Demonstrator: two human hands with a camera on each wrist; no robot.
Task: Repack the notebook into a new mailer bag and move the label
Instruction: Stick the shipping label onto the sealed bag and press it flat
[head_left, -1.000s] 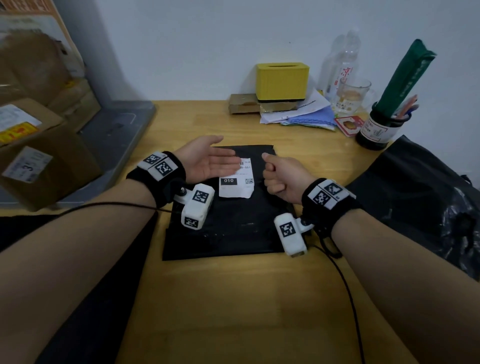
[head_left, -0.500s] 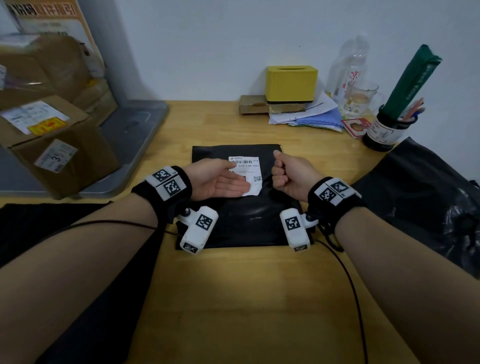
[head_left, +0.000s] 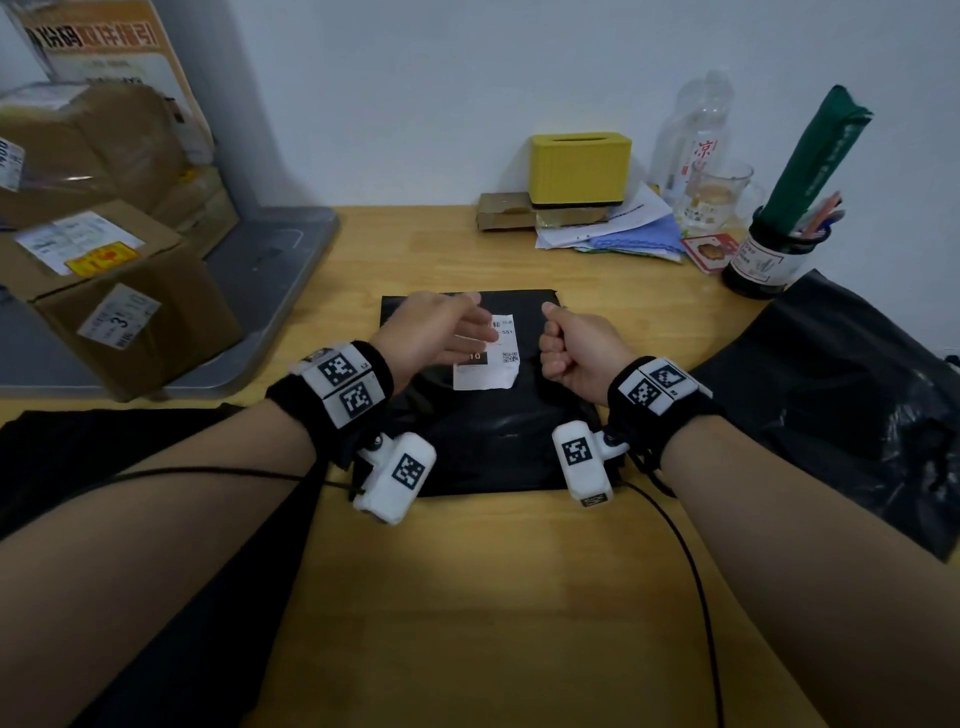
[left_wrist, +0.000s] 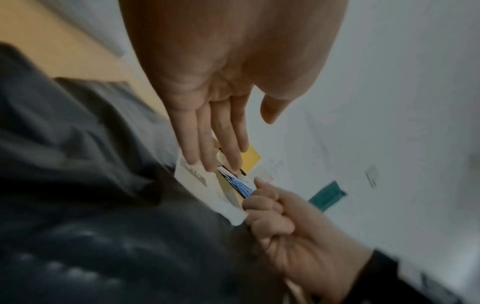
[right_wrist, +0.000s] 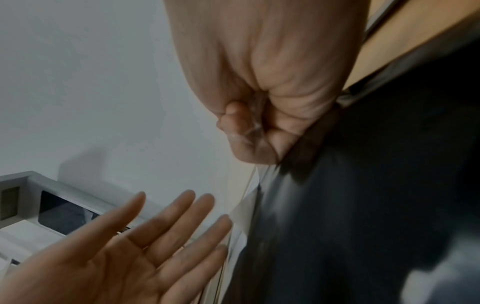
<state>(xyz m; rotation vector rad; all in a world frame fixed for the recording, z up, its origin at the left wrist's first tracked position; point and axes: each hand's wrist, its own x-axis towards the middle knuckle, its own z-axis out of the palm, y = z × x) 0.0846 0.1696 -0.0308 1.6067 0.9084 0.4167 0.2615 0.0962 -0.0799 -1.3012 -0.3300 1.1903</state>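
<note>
Near edge of surface (head_left: 467, 597): bare wood between the two forearms; a black cable runs across it from the right wrist.
Dark material at near left (head_left: 104, 467): black sheet or bag lying flat by the left forearm; whether it is the old mailer cannot be told.
Mailer bag (head_left: 493, 441): black, flat on the surface at centre, its flap end not readable from here. It looks filled and lying squarely.
Notebook: not visible in any view; judged to be inside the mailer bag, but this cannot be confirmed.
Label (head_left: 488, 358): white slip with barcode and QR print, lying on the upper half of the mailer bag. Its lower corner looks slightly ragged; how well it adheres cannot be told.
Left hand (head_left: 436, 330): fingers straight and spread, palm turned inward, fingertips over the left edge of the label; the left wrist view shows them at or just above it.
Right hand (head_left: 576, 351): curled into a fist just right of the label, resting at the mailer bag. The right wrist view shows a thin pale strip caught among the fingers; what it is cannot be told.
Black bag at right (head_left: 831, 389): crumpled, well apart from the work.
Far clutter: yellow box (head_left: 579, 166), papers, glass mug, pen pot; cardboard boxes (head_left: 119, 291) at far left.
Progress, judged: repacking appears done and the label moved; pressing it down and sealing may remain.
</note>
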